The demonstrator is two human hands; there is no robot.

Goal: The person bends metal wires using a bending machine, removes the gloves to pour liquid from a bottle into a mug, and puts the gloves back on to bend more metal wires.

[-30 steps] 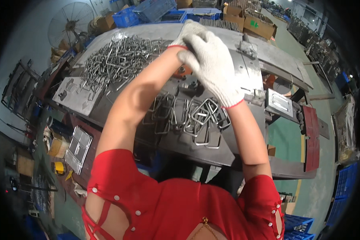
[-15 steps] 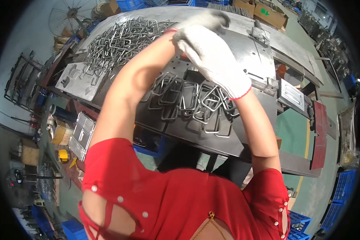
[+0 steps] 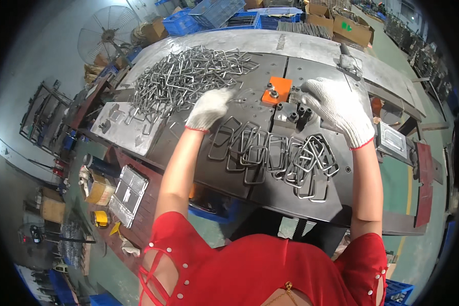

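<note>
My left hand point(image 3: 209, 108), in a white knit glove with a red cuff, is over the metal worktable between the heap of bent wire frames and the fixture. Its fingers are drawn together, and a blurred shiny shape shows at the tips. My right hand point(image 3: 336, 104), gloved the same way, is beside the fixture's right side with its fingers curled; what they hold, if anything, is hidden. The fixture has a steel block point(image 3: 285, 117) with dark bolts and an orange plate point(image 3: 277, 90). Several rectangular metal rod frames point(image 3: 255, 153) lie overlapping on the near side.
A large heap of bent metal rods point(image 3: 178, 76) covers the table's far left, beside a flat steel plate point(image 3: 122, 127). Blue crates point(image 3: 214, 13) and cardboard boxes point(image 3: 352, 30) stand beyond the table. A standing fan point(image 3: 107, 35) is at the far left.
My hands were crossed together over the far middle of the table; now they are apart, the left back to the left, the right nearer on the right. The fixture has come into sight.
</note>
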